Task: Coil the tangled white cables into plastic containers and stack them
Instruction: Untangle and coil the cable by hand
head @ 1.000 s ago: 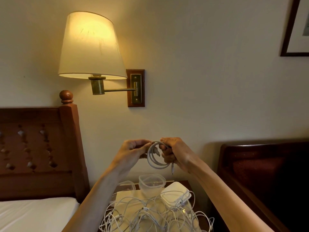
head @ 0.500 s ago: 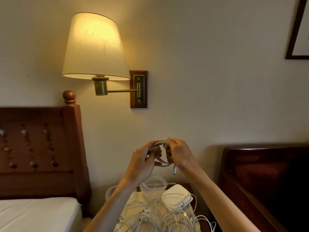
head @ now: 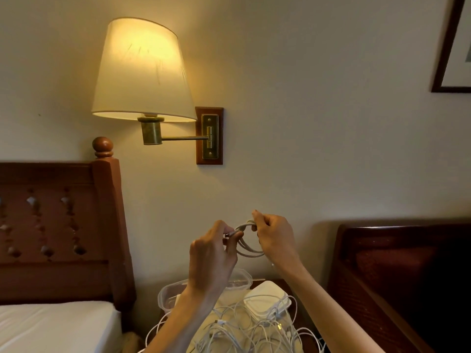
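I hold a small coil of white cable [head: 248,247] up in front of the wall. My right hand [head: 274,239] grips the top of the coil. My left hand [head: 212,258] pinches the cable's plug end against the loop. Below them a tangle of white cables [head: 244,329] covers the nightstand. Clear plastic containers [head: 167,295] stand at the back of it, partly hidden by my left forearm. A stack of white lids [head: 266,300] lies on the tangle to the right.
A lit wall lamp [head: 141,72] hangs above on the left. A wooden headboard [head: 61,225] and a white mattress [head: 56,327] are at the left. A dark wooden chair [head: 397,276] stands at the right. A picture frame [head: 451,47] is at the top right.
My left hand has closed in on the coil and now pinches the plug end against it. The coil has shrunk into a tighter loop. The camera has shifted a little.
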Tool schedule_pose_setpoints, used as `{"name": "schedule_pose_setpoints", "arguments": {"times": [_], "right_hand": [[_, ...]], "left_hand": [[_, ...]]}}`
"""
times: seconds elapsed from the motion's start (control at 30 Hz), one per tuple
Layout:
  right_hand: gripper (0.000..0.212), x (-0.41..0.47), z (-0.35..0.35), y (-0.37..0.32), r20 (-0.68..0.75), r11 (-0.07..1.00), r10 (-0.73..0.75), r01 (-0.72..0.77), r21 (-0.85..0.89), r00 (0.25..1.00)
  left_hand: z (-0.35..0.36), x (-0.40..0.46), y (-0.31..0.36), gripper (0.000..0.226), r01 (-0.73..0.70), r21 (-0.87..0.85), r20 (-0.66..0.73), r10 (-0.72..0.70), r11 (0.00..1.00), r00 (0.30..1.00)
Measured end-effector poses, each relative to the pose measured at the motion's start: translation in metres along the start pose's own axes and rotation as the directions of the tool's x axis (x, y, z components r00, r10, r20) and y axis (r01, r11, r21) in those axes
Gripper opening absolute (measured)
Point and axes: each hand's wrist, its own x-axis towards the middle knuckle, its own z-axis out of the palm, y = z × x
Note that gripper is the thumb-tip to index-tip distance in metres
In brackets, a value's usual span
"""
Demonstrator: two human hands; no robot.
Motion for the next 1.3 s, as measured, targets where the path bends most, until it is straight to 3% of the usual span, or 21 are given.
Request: {"name": "schedule_pose_setpoints", "arguments": {"times": [0.1, 0.23, 0.33, 0.43, 0.53, 0.57, 0.7, 0.83, 0.9, 1.0, 1.1, 1.13, 1.17, 1.2, 1.3], "right_hand": [[0.053, 0.003, 0.003, 0.009, -0.077, 0.998, -0.042, 0.039, -0.042, 0.996], [0.047, 0.012, -0.001, 0.008, -0.051, 0.999, -0.025, 0.023, -0.031, 0.998], [0.044, 0.015, -0.006, -0.001, 0.016, 1.0, -0.023, 0.023, 0.022, 1.0], [0.045, 0.01, -0.008, -0.004, 0.141, 0.993, -0.035, 0.019, 0.117, 0.989], [0.046, 0.005, -0.009, -0.009, 0.205, 0.987, -0.059, 0.025, 0.162, 0.977], [0.045, 0.004, -0.01, -0.011, 0.223, 0.986, -0.055, 0.018, 0.166, 0.973], [0.044, 0.005, -0.016, -0.013, 0.324, 0.981, -0.006, -0.057, 0.184, 0.946], [0.045, 0.005, -0.013, -0.011, 0.347, 0.976, 0.022, -0.095, 0.196, 0.938], [0.046, 0.005, -0.01, -0.011, 0.339, 0.972, 0.03, -0.106, 0.208, 0.94], [0.045, 0.003, -0.008, -0.01, 0.361, 0.958, 0.048, -0.145, 0.248, 0.931], [0.042, 0.001, -0.008, -0.007, 0.389, 0.95, 0.063, -0.175, 0.26, 0.919], [0.041, 0.0, -0.007, -0.006, 0.402, 0.942, 0.069, -0.192, 0.275, 0.913], [0.04, -0.002, -0.007, -0.005, 0.418, 0.933, 0.065, -0.203, 0.296, 0.906], [0.039, -0.003, -0.008, -0.004, 0.426, 0.934, 0.05, -0.193, 0.299, 0.903], [0.034, -0.004, -0.013, 0.001, 0.382, 0.977, -0.034, -0.05, 0.207, 0.923]], "left_hand": [[0.003, -0.005, 0.003, 0.02, 0.047, -0.068, 0.042, -0.044, 0.997, 0.998], [0.003, -0.016, 0.011, 0.018, 0.051, -0.118, 0.061, -0.044, 0.992, 0.997], [-0.002, -0.014, 0.005, 0.018, 0.204, -0.234, 0.079, -0.19, 0.951, 0.979], [-0.012, -0.004, -0.003, 0.014, 0.486, -0.45, 0.304, -0.383, 0.749, 0.872], [-0.021, 0.006, -0.005, 0.01, 0.711, -0.488, 0.594, -0.405, 0.506, 0.695], [-0.022, 0.008, -0.007, 0.011, 0.739, -0.476, 0.644, -0.384, 0.477, 0.662], [-0.021, 0.011, -0.016, 0.027, 0.73, -0.385, 0.731, -0.297, 0.565, 0.615], [-0.018, 0.013, -0.013, 0.033, 0.845, -0.364, 0.803, -0.327, 0.392, 0.497], [-0.014, 0.015, -0.007, 0.025, 0.87, -0.321, 0.799, -0.385, 0.376, 0.461], [-0.009, 0.016, 0.002, 0.023, 0.854, -0.27, 0.749, -0.46, 0.445, 0.477], [-0.005, 0.014, 0.008, 0.051, 0.832, -0.243, 0.711, -0.492, 0.499, 0.503], [-0.002, 0.014, 0.009, 0.072, 0.819, -0.247, 0.679, -0.511, 0.517, 0.527], [0.0, 0.013, 0.01, 0.039, 0.796, -0.279, 0.621, -0.531, 0.537, 0.576], [0.002, 0.012, 0.014, 0.055, 0.773, -0.301, 0.557, -0.556, 0.558, 0.618], [0.006, 0.009, 0.014, 0.05, 0.734, -0.345, 0.451, -0.583, 0.585, 0.676]]}}
